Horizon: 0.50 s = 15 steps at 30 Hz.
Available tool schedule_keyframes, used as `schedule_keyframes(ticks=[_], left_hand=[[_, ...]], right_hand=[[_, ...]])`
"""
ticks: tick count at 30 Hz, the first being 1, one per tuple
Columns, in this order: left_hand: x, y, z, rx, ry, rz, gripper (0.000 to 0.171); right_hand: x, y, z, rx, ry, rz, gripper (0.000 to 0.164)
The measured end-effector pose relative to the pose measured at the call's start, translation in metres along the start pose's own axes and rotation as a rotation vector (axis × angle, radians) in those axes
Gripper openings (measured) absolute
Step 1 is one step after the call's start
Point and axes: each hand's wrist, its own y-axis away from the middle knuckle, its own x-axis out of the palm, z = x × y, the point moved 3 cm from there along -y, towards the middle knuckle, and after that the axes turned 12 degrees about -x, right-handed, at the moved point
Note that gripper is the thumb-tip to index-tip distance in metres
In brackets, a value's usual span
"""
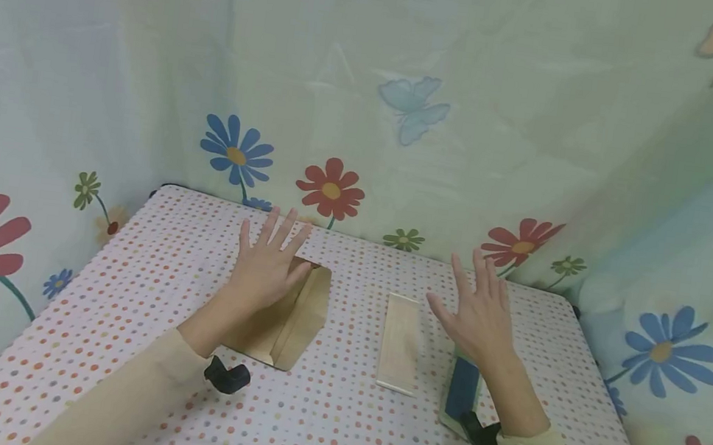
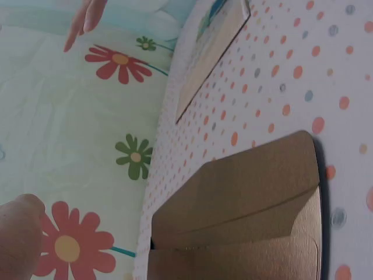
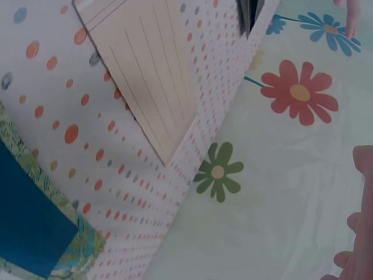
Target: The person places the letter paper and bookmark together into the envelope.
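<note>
My left hand (image 1: 262,274) hovers with spread fingers above a brown paper envelope (image 1: 306,320), hiding part of it. The envelope's flap is unfolded, as the left wrist view shows too. My right hand (image 1: 480,318) is also raised with fingers spread, holding nothing. Below its wrist lies a flat blue rectangular piece (image 1: 461,391) with a green patterned border, partly covered by the arm; its exact kind is unclear. Between the hands rests a cream slip of lined paper (image 1: 400,343), its printed lines plain in the right wrist view (image 3: 145,70).
A white tablecloth with coloured dots (image 1: 331,427) covers the table. Behind it and at both sides hangs a pale curtain (image 1: 351,51) printed with flowers and butterflies. A black wrist mount (image 1: 227,376) sits at the left wrist and another (image 1: 479,430) at the right.
</note>
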Motion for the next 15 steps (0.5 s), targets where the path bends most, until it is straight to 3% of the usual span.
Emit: schedule_keyframes(ticks=[3, 6, 9, 12, 15], left_hand=[[0.0, 0.003, -0.001, 0.001, 0.017, -0.001, 0.066], [0.004, 0.007, -0.002, -0.013, 0.036, 0.027, 0.066], [0.01, 0.014, 0.0, -0.047, 0.055, 0.109, 0.065], [0.015, 0.022, 0.003, -0.088, 0.077, 0.181, 0.064], [0.019, 0.029, 0.005, -0.123, 0.109, 0.233, 0.064]], right_hand=[[0.006, 0.002, 0.002, 0.017, -0.002, 0.034, 0.078], [0.02, 0.006, 0.002, 0.095, -0.067, 0.143, 0.072], [0.04, 0.012, 0.002, 0.206, -0.187, 0.26, 0.062], [0.057, 0.017, 0.005, 0.293, -0.297, 0.322, 0.057], [0.07, 0.02, 0.011, 0.324, -0.312, 0.355, 0.059]])
